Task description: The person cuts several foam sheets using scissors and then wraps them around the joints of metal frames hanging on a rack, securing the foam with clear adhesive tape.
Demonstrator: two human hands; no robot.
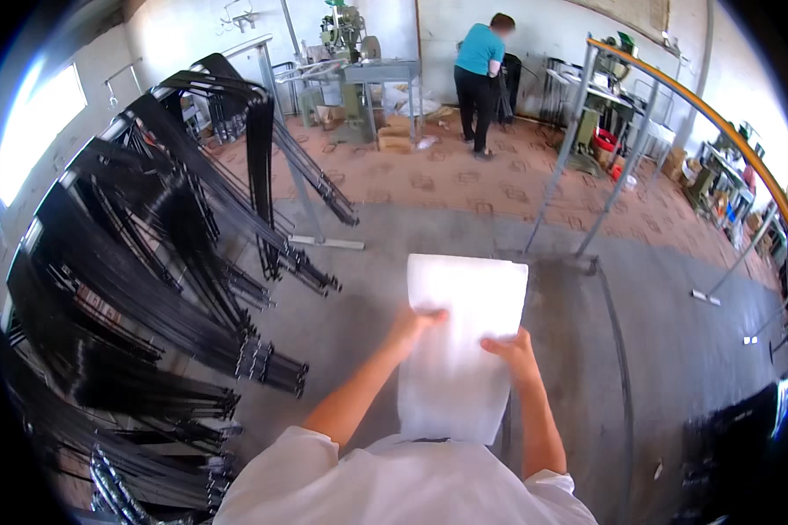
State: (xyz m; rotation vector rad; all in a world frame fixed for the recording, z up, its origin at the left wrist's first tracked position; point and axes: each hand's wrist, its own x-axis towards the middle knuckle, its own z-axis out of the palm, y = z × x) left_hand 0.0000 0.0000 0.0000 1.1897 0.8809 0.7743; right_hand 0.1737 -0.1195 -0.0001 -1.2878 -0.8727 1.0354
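A long white sheet (pixel 464 376), thin and soft-looking like packing foam, spreads in front of my body. Its far edge is raised and its near end reaches down to my shirt. My left hand (pixel 418 325) grips the sheet's left side, thumb on top and fingers hidden beneath. On the right side, a little nearer to me, my right hand (pixel 514 348) holds it the same way. Whether the sheet is one layer or several, I cannot tell.
Bundles of black rods or tubes (pixel 149 262) hang from a rack on my left. An orange-topped rail (pixel 674 85) curves along the right. At the back a person (pixel 483 66) in a teal top stands near machines and a grey workbench (pixel 381 72). A red bucket (pixel 604 144) stands at the right.
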